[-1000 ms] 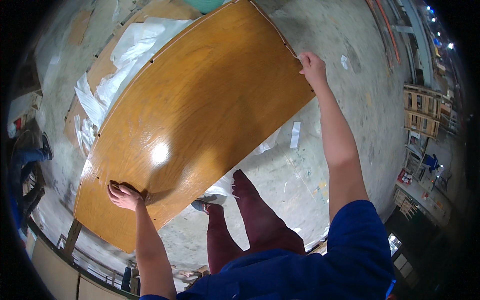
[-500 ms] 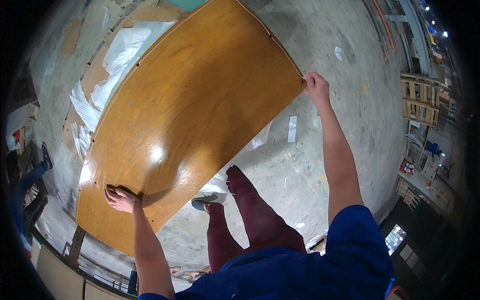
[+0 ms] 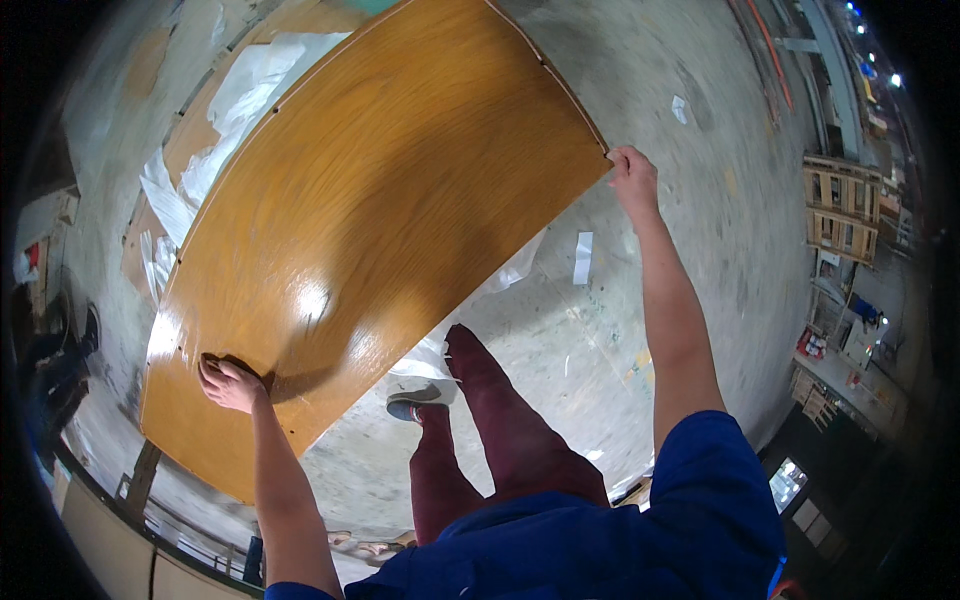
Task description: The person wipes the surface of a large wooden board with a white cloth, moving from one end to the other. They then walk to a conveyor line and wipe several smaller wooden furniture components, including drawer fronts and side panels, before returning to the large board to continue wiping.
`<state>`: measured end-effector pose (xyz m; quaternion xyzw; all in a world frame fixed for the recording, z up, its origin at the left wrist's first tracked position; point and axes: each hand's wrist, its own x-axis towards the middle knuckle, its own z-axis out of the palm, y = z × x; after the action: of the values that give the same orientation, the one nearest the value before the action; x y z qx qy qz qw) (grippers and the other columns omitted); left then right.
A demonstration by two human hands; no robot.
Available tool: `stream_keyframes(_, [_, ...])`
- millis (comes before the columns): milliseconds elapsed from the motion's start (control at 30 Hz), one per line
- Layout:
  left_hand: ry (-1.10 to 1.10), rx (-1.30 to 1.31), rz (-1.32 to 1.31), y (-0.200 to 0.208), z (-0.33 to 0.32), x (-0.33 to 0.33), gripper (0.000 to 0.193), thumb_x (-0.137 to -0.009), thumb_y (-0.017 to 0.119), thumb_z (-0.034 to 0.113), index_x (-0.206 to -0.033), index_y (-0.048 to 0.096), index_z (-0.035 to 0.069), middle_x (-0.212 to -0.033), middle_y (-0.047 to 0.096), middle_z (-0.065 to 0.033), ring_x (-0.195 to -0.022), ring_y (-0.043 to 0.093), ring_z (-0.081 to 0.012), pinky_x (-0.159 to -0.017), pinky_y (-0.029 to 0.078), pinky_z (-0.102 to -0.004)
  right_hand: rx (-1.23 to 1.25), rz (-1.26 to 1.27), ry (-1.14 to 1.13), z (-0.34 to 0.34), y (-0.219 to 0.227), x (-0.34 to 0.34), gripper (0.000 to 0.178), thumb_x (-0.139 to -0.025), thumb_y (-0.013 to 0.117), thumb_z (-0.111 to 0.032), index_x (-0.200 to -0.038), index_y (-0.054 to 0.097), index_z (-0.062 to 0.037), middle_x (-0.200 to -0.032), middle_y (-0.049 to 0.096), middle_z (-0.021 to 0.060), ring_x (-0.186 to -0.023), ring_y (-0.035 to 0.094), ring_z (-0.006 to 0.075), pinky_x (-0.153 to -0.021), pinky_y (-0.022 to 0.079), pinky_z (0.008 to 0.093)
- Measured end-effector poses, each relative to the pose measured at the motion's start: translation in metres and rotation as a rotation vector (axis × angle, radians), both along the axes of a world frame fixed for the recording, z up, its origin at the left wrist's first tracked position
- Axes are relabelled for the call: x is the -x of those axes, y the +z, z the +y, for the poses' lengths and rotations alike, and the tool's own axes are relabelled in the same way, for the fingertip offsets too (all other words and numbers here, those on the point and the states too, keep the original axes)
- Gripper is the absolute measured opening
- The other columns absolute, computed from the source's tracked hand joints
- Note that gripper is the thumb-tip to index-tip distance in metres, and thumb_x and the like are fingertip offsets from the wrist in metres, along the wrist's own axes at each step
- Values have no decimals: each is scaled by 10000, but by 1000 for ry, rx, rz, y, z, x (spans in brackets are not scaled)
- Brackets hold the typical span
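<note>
- The left hand [image 3: 231, 386] rests half-curled on the wooden board [image 3: 430, 140], near left; its grip I cannot tell.
- The right hand [image 3: 634, 182], almost closed, pinches the board's right corner.

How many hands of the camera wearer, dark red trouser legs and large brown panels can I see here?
Hands, left hand and right hand: 2
Dark red trouser legs: 2
Large brown panel: 1
Total: 5
</note>
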<state>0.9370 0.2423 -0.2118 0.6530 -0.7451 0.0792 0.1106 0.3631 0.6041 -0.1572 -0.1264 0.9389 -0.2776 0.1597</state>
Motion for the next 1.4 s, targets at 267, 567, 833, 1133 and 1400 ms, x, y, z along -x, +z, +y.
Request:
stream_keyframes(267, [-32, 33, 135, 3, 0, 2, 398, -821, 543, 236, -1183, 568, 72, -1228, 543, -143, -1154, 482, -333, -979, 376, -451, 367, -94, -4, -26, 4, -71, 164, -924, 538, -117, -1023, 630, -25, -816, 619, 56, -669, 576, 128, -555, 512, 270])
stream_keyframes(567, [-113, -136, 310, 5, 23, -81, 366, -852, 557, 210, -1210, 539, 140, -1302, 469, -111, -1228, 398, -320, -1046, 317, -433, 701, -987, 309, -153, 0, -311, 207, -933, 530, -69, -1123, 593, -14, -815, 561, 29, -601, 445, 56, -550, 453, 234])
stream_keyframes(833, [58, -14, 287, -4, 77, -200, 351, -872, 508, 219, -1215, 542, 158, -1290, 486, -102, -1251, 391, -305, -1052, 301, -440, 549, -1064, 667, -211, -3, -477, 278, -909, 544, -47, -1171, 553, 45, -869, 584, 42, -629, 502, 74, -601, 478, 238])
stream_keyframes(1133, [135, 0, 266, -2, 77, -203, 395, -847, 512, 276, -1235, 522, 202, -1298, 485, -45, -1262, 387, -265, -1061, 281, -438, 428, -685, 1092, -215, -25, -561, 203, -897, 549, -48, -1077, 620, 12, -857, 625, 80, -619, 578, 102, -584, 511, 235])
stream_keyframes(1400, [149, -30, 309, -3, 80, -206, 403, -847, 517, 282, -1242, 512, 203, -1313, 472, -36, -1276, 370, -255, -1068, 265, -446, 283, -491, 1250, -214, -21, -562, 166, -876, 571, -42, -1020, 624, 21, -871, 632, 113, -610, 602, 148, -569, 492, 267])
